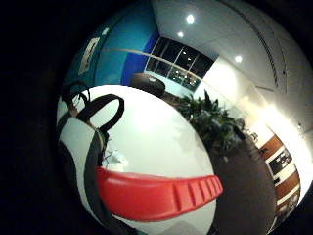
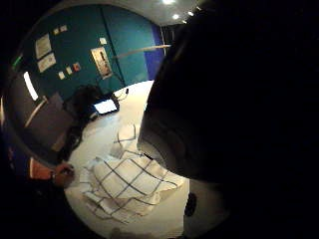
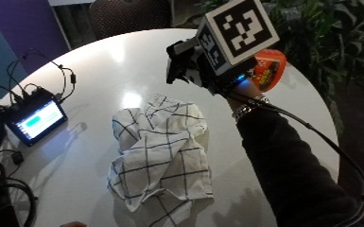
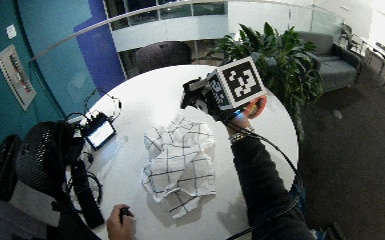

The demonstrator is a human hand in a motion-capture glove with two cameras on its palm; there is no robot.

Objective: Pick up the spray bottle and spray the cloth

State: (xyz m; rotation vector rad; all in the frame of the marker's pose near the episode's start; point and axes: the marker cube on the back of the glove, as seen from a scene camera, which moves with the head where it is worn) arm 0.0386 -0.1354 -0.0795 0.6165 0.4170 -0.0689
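checked cloth lies crumpled on the white round table, nearest the outside camera. just past it the gloved right hand hangs above the cloth's far edge, with the spray bottle behind the hand, only an orange patch showing; its red trigger sits close to the palm. looks like the bottle is already lifted, so the step is aiming; next move needs the nozzle turned down at the cloth and the trigger squeezed. fingers hidden behind the glove rig, can't tell how they're curled. nozzle direction not visible. small monitor sits at the table's far side.
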